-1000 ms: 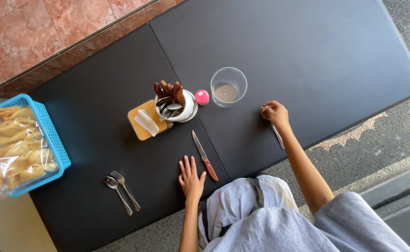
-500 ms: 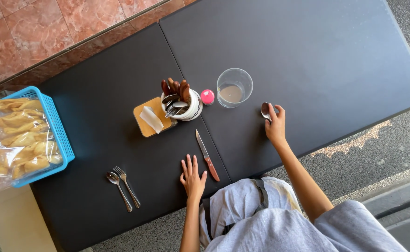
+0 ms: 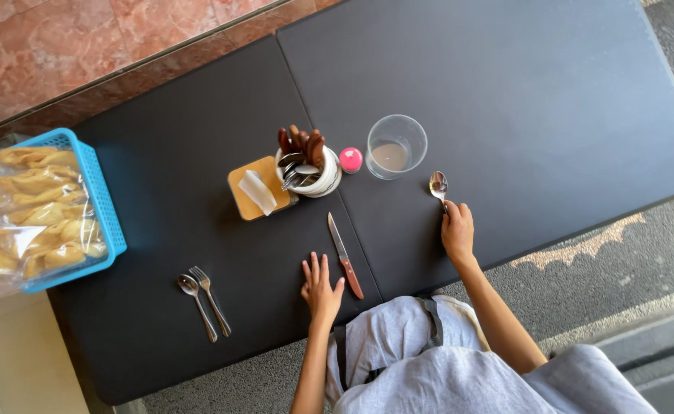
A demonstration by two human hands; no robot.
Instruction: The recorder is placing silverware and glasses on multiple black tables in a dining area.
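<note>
My right hand (image 3: 458, 231) lies over the handle of a metal spoon (image 3: 438, 184) on the black table (image 3: 505, 92). The spoon's bowl points away from me and sits just right of a clear glass (image 3: 396, 146) with a little pale liquid. My left hand (image 3: 320, 287) rests flat on the table near its front edge, fingers spread, holding nothing. Right beside it lies a knife (image 3: 344, 255) with a reddish handle.
A white cutlery pot (image 3: 310, 165) with brown handles stands mid-table, between a wooden napkin holder (image 3: 258, 188) and a small pink cap (image 3: 351, 159). A fork and spoon (image 3: 205, 303) lie front left. A blue basket (image 3: 97, 201) of bagged crackers overhangs the left edge.
My right hand slid back along the spoon from its bowl to its handle, leaving the bowl uncovered. My left hand stayed flat. The view shifted slightly.
</note>
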